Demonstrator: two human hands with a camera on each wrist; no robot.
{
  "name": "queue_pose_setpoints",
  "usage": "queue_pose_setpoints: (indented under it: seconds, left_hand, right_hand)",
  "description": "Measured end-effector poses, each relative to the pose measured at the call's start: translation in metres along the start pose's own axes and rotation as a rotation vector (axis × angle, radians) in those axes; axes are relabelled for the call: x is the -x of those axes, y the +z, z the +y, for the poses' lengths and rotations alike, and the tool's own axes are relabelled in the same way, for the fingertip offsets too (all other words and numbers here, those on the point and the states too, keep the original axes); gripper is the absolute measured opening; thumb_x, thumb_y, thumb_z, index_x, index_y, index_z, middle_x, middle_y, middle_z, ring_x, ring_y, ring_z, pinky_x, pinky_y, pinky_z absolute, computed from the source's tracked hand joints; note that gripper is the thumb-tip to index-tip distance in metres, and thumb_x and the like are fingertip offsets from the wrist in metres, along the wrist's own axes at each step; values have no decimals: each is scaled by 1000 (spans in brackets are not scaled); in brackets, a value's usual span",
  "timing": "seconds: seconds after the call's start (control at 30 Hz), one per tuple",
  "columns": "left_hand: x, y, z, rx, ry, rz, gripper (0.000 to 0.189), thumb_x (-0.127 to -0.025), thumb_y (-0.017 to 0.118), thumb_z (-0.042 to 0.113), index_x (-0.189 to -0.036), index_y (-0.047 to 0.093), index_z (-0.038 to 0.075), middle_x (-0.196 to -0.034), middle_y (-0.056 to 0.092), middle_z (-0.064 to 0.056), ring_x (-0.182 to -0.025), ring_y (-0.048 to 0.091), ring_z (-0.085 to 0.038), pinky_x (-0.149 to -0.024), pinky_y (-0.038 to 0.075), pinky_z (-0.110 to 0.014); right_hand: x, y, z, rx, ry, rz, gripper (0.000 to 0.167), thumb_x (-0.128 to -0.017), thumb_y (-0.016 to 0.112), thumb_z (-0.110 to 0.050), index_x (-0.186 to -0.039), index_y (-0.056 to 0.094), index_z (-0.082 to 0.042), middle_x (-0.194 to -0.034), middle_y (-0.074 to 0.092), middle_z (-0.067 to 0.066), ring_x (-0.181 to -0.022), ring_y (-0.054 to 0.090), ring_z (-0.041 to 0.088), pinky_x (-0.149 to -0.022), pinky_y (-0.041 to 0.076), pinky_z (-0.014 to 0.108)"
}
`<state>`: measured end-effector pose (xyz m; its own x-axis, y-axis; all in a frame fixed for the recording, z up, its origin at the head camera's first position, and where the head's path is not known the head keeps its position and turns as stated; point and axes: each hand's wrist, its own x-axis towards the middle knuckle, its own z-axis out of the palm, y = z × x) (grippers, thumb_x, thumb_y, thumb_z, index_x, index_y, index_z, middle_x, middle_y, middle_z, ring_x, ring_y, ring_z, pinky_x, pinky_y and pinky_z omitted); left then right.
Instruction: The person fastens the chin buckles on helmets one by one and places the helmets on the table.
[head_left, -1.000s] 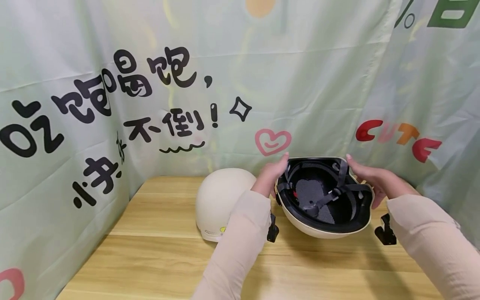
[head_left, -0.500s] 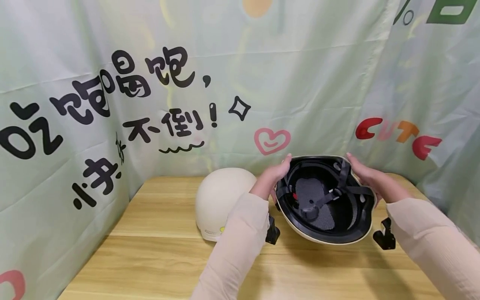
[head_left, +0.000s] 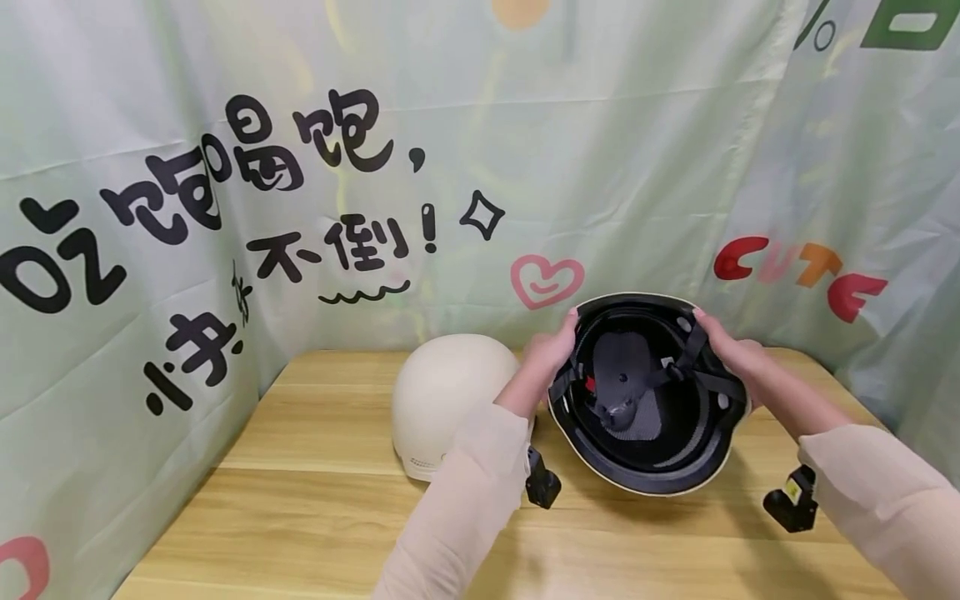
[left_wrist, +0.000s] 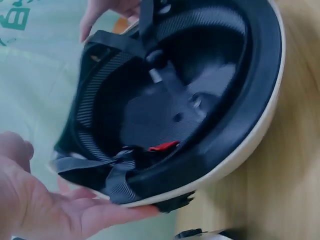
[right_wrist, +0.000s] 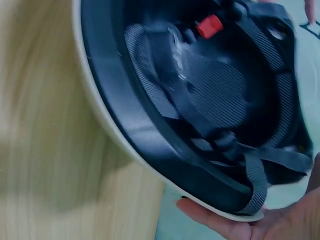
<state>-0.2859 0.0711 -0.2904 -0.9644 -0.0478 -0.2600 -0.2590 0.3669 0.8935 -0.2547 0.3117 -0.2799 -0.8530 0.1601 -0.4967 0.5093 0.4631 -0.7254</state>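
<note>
Between both hands a cream helmet is tilted, its hollow black-lined inside turned toward me. Dark chin straps cross the opening, and a red tab shows at the lining. My left hand holds the helmet's left side, with the thumb up by the rim and fingers along the outer shell. On the opposite side my right hand grips it in the same way. Beside my left forearm a second cream helmet stands dome up on the table, partly covered by the sleeve.
The wooden table ends at the back against a pale green printed curtain, which also hangs at both sides. Black wrist cameras sit below the cuffs. A shadow falls on the wood under the held helmet.
The held helmet has tipped further toward me, so its opening looks rounder and deeper. Its far rim has risen and its near rim dropped slightly. The second helmet has stayed put.
</note>
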Motion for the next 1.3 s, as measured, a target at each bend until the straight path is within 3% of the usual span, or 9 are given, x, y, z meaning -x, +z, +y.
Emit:
queue_pose_setpoints:
  seconds: [0.03,0.13,0.2,0.3,0.4,0.53,0.93,1.1,1.3]
  left_hand:
    - [1,1,-2,1,28,27,79,-85,42,67,-130,52,3,-136,49,-14,-119,50,-29,-93,48,-45]
    - [2,5,-7,25,103,88,69,-85,46,62,-111,64,1,-123,59,-14,-105,56,-24,-90,48,-35]
    - [3,7,-9,65,118,112,62,-85,49,61,-95,66,2,-111,62,-12,-93,56,-22,-83,49,-33]
    - [3,10,-11,146,128,160,52,-84,54,57,-81,61,6,-97,61,-9,-82,53,-19,-78,47,-32]
    - [4,14,-13,237,164,204,46,-84,59,52,-85,61,6,-94,62,-8,-84,54,-19,-80,47,-32]
    - [6,18,-16,318,219,238,45,-83,62,49,-92,63,5,-94,63,-8,-86,57,-18,-81,48,-33]
    - [5,26,-35,439,390,316,36,-79,69,42,-84,64,6,-69,54,3,-64,47,-5,-63,44,-22]
    - [6,28,-40,455,429,329,35,-79,70,39,-88,65,6,-82,61,-1,-79,55,-11,-76,48,-28]
    - [6,33,-44,494,540,329,35,-79,70,35,-95,67,4,-101,68,-8,-96,61,-20,-90,49,-37]
  right_hand:
    - [2,2,1,11,-11,53,116,-77,12,-79,-138,-16,15,-145,-14,36,-134,15,47,-104,32,59]
    - [5,6,7,35,-67,165,116,-78,15,-80,-140,-8,16,-146,-7,38,-134,15,50,-103,31,62]
    - [6,10,11,38,-118,245,112,-81,17,-77,-141,4,17,-145,1,39,-132,20,48,-103,32,57]
    - [8,16,17,19,-195,363,101,-86,21,-71,-134,32,16,-137,25,40,-117,35,44,-86,45,46]
    - [9,21,22,2,-250,513,82,-87,30,-67,-104,56,9,-106,52,30,-92,47,34,-63,42,31]
    - [10,23,27,-69,-278,635,63,-86,39,-66,-73,51,-6,-72,49,6,-69,44,18,-52,38,26]
    - [11,30,40,-215,-377,703,47,-86,49,-58,-60,45,-19,-54,39,-11,-56,38,8,-49,34,26]
    - [7,33,45,-236,-425,719,41,-88,49,-54,-61,47,-22,-54,40,-15,-57,38,5,-52,34,22]
    - [-2,39,53,-334,-521,797,33,-90,53,-41,-59,46,-29,-51,40,-19,-54,37,0,-50,32,16]
